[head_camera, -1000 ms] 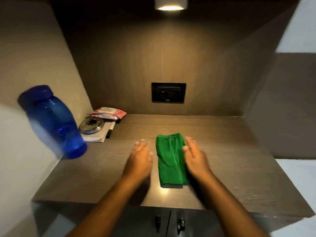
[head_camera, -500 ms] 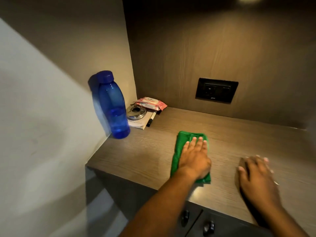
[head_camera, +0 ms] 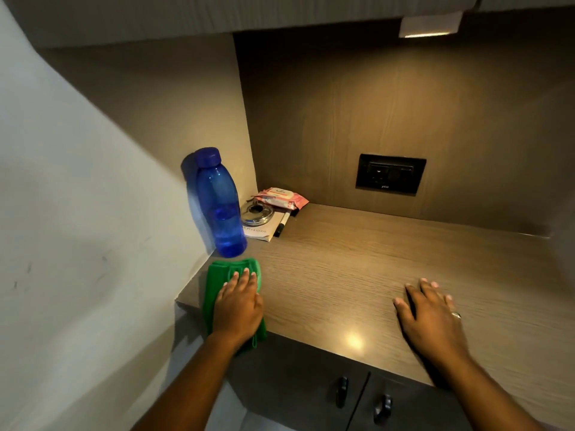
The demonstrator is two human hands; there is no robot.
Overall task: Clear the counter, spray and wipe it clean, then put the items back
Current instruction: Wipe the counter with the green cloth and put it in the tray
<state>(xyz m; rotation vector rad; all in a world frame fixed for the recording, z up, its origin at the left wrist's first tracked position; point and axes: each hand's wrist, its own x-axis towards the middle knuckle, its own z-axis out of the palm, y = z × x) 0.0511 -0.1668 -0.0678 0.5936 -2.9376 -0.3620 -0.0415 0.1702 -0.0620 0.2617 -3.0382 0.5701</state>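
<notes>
A folded green cloth [head_camera: 217,275] lies at the counter's [head_camera: 357,269] front left corner, its near end hanging over the edge. My left hand [head_camera: 238,309] presses flat on the cloth, fingers together. Just behind it stands a blue water bottle [head_camera: 219,206], upright against the left wall. My right hand [head_camera: 432,315] rests palm down on the bare wood, fingers spread, holding nothing. In the back left corner lie a pink wipes pack [head_camera: 281,197], a round metal object [head_camera: 256,211], a black marker [head_camera: 282,223] and a paper booklet [head_camera: 259,233].
A black wall socket [head_camera: 390,174] sits on the back panel. A lamp [head_camera: 429,26] glows under the upper shelf. Cabinet doors with dark knobs [head_camera: 342,391] lie below the counter's front edge. Walls close the niche on the left and at the back.
My left hand came onto the cloth and slid it left to the counter's corner near the bottle. My right hand left the cloth and now lies flat on the counter at right.
</notes>
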